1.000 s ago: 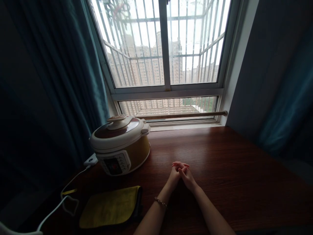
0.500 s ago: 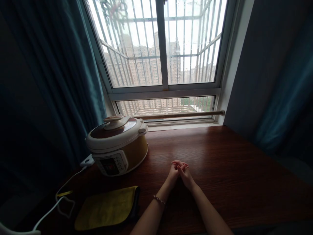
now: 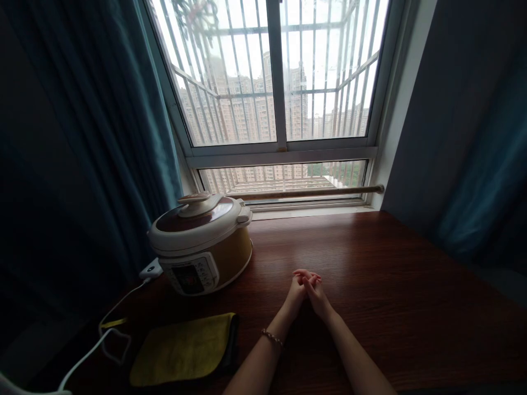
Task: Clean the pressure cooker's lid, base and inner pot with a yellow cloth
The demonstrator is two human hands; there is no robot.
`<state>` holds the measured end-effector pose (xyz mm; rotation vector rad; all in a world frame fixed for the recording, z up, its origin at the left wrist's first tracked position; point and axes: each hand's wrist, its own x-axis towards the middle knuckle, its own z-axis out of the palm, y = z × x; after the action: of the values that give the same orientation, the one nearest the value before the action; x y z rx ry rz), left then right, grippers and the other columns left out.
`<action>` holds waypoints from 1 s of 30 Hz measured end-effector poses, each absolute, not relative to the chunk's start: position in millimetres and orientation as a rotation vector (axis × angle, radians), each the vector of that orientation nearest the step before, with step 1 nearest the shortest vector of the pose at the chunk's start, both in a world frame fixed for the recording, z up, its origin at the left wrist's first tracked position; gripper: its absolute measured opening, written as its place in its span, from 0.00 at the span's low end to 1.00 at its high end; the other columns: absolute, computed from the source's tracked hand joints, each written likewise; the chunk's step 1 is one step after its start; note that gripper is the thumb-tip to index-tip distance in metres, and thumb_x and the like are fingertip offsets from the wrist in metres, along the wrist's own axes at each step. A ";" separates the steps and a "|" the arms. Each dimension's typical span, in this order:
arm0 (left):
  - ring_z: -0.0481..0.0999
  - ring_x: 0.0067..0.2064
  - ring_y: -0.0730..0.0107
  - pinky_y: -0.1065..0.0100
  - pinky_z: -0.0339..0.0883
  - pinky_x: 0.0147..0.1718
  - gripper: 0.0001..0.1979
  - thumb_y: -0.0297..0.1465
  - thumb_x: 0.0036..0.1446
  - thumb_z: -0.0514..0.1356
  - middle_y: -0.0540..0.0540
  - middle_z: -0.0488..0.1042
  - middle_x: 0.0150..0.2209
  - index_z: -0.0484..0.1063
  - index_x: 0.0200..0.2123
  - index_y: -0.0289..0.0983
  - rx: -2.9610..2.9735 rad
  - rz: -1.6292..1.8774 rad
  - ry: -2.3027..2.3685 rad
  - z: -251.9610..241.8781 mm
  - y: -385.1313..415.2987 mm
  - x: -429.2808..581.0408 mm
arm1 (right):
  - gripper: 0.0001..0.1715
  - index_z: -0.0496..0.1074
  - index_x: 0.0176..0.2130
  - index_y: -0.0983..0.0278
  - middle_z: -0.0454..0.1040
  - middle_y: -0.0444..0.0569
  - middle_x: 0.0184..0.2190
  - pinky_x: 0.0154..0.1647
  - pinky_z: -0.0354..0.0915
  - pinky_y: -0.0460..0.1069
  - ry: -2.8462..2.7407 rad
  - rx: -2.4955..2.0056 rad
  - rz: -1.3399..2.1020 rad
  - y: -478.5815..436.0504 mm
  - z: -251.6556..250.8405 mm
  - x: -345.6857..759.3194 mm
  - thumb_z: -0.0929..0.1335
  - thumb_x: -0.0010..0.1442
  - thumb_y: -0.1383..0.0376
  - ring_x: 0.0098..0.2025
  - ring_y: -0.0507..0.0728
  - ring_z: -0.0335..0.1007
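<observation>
My left hand [image 3: 295, 292] and my right hand [image 3: 317, 293] rest on the dark wooden table [image 3: 391, 285], clasped together with fingers interlaced and nothing visible between them. A beaded bracelet [image 3: 272, 338] circles my left wrist. A yellow electric pressure cooker [image 3: 201, 243] with a white and brown lid stands closed to the left of my hands, a short gap away. A folded yellow cloth [image 3: 183, 348] lies near the table's front edge, left of my left forearm.
A white power cord [image 3: 105, 343] runs from the cooker's back off the table's left front. A barred window [image 3: 280, 82] with a wooden rod [image 3: 307, 192] along the sill is behind the table. Teal curtains [image 3: 94, 137] hang on both sides.
My hands stay clasped in the same spot. Only the camera view shifts slightly.
</observation>
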<state>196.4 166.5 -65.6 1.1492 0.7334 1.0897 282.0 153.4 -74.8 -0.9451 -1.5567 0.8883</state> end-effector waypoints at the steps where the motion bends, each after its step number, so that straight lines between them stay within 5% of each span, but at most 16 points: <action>1: 0.75 0.37 0.59 0.63 0.67 0.37 0.16 0.41 0.47 0.63 0.40 0.75 0.33 0.74 0.32 0.32 1.147 1.093 0.737 -65.9 166.7 196.8 | 0.26 0.69 0.46 0.60 0.73 0.48 0.36 0.43 0.64 0.50 -1.555 -0.943 0.886 154.0 -75.3 281.9 0.57 0.60 0.48 0.40 0.57 0.69; 30: 0.75 0.38 0.58 0.62 0.67 0.38 0.17 0.41 0.47 0.63 0.38 0.75 0.34 0.75 0.32 0.32 1.143 1.115 0.737 -73.2 170.3 198.2 | 0.26 0.70 0.46 0.61 0.73 0.49 0.39 0.43 0.64 0.49 -1.561 -0.942 0.874 156.5 -78.8 283.0 0.56 0.61 0.49 0.43 0.57 0.69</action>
<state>198.2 170.3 -73.2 1.1429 0.7367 1.1151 283.0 156.5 -78.8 -0.9421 -1.5605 0.8744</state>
